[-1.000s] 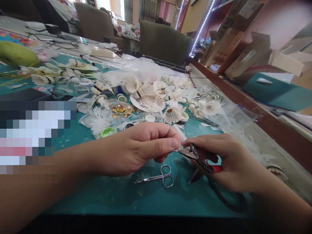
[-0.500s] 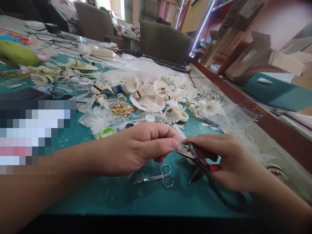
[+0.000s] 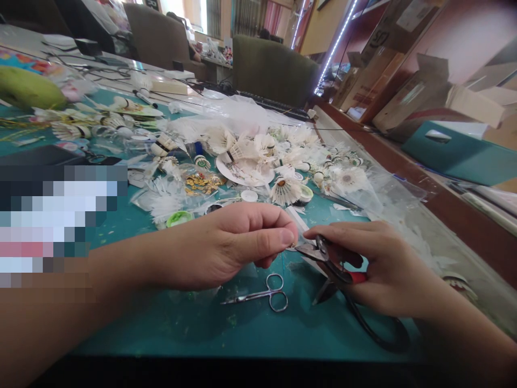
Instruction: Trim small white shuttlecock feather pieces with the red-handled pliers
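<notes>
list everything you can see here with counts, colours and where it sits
Pliers: one, dark metal with red, in the right hand
Tiny piece: one, goldish, at the left fingertips
Small scissors: one, silver, on the tabletop between the hands
Larger scissors: one, dark, beneath the right hand
Shuttlecocks: many, white, beyond the hands
Gold bits: many, gold, beyond the left hand
Green pot: one, bright green, behind the left wrist
Fruit-like object: one, green, far left
Chairs: at least two, brownish, background
Cardboard boxes: several, brown, upper right
Teal box: one, teal, right
Tabletop: one, teal, under everything nearby
Left hand: one, bare, centre
Right hand: one, bare, right of centre
</notes>
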Demonstrator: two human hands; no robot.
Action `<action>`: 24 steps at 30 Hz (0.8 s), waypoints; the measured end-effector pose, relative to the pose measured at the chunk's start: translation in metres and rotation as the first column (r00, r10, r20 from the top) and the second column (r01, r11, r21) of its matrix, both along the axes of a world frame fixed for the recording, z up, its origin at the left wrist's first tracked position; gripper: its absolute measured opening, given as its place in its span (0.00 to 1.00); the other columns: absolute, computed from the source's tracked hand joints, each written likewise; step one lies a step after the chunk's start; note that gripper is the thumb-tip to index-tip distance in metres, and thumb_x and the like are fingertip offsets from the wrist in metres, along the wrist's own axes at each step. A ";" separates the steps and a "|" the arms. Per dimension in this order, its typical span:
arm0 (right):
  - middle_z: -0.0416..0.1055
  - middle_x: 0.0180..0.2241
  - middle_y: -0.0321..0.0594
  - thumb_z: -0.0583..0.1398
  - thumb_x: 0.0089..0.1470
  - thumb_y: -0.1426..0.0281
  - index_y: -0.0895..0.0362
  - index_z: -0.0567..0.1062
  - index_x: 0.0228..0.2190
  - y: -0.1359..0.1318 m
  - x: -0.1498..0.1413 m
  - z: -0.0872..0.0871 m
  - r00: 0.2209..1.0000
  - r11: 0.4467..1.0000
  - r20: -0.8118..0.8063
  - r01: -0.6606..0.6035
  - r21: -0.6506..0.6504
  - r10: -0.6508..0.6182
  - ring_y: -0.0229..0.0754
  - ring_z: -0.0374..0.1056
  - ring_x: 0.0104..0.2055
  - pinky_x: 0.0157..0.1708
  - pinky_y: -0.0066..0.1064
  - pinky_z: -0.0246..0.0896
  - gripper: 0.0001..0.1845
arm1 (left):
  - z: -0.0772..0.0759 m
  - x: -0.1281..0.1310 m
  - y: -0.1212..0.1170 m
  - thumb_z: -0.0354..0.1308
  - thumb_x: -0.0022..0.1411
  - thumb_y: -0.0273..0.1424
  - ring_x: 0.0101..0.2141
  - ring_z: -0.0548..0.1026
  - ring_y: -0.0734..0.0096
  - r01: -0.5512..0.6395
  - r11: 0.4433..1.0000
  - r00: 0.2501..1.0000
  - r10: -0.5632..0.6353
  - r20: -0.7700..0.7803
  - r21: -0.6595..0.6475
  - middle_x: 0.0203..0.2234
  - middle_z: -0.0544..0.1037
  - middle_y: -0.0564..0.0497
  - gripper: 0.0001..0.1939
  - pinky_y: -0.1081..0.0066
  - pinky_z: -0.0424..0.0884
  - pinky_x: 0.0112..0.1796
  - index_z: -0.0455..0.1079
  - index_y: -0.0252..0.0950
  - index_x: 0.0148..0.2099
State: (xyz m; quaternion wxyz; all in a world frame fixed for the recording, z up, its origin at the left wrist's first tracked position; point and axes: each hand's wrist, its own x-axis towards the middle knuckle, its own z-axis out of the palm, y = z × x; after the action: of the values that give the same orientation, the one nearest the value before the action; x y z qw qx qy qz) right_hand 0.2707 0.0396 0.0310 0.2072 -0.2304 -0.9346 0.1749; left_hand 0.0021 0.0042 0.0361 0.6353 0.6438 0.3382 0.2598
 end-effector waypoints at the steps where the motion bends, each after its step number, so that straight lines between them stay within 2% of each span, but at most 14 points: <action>1: 0.73 0.26 0.32 0.64 0.58 0.73 0.55 0.79 0.46 0.000 0.000 0.000 1.000 1.000 0.004 0.000 -0.007 0.000 0.34 0.65 0.24 0.25 0.27 0.57 0.14 | 0.000 0.000 0.000 0.55 0.75 0.46 0.30 0.61 0.75 0.003 1.000 1.000 -0.003 0.003 0.000 0.29 0.64 0.58 0.18 0.74 0.60 0.32 0.66 0.37 0.37; 8: 0.73 0.25 0.33 0.62 0.59 0.72 0.56 0.79 0.46 0.001 -0.001 0.001 1.000 1.000 0.001 0.006 0.015 -0.006 0.34 0.65 0.24 0.24 0.27 0.57 0.13 | -0.001 0.000 0.001 0.53 0.76 0.43 0.31 0.63 0.74 -0.023 1.000 1.000 0.022 -0.007 -0.003 0.30 0.66 0.57 0.16 0.73 0.61 0.33 0.67 0.37 0.37; 16: 0.72 0.24 0.31 0.64 0.59 0.72 0.55 0.79 0.47 0.001 0.000 0.000 1.000 1.000 -0.010 0.006 0.026 -0.006 0.33 0.64 0.23 0.23 0.26 0.56 0.13 | -0.003 0.000 0.001 0.56 0.74 0.44 0.30 0.64 0.73 -0.056 0.998 0.998 0.056 -0.003 -0.025 0.29 0.68 0.57 0.16 0.71 0.60 0.32 0.70 0.38 0.38; 24: 0.69 0.23 0.28 0.64 0.59 0.73 0.55 0.79 0.49 0.003 0.000 0.000 1.000 0.998 -0.012 0.024 0.055 -0.023 0.30 0.61 0.22 0.23 0.24 0.54 0.15 | -0.006 0.002 0.003 0.56 0.75 0.36 0.31 0.67 0.76 -0.082 0.995 0.992 0.087 0.096 -0.053 0.28 0.70 0.57 0.12 0.73 0.63 0.34 0.75 0.38 0.38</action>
State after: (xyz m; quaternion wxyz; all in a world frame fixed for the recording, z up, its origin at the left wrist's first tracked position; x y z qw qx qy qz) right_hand 0.2706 0.0421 0.0313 0.2209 -0.2345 -0.9350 0.1481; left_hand 0.0036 0.0076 0.0301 0.6553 0.5995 0.3397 0.3095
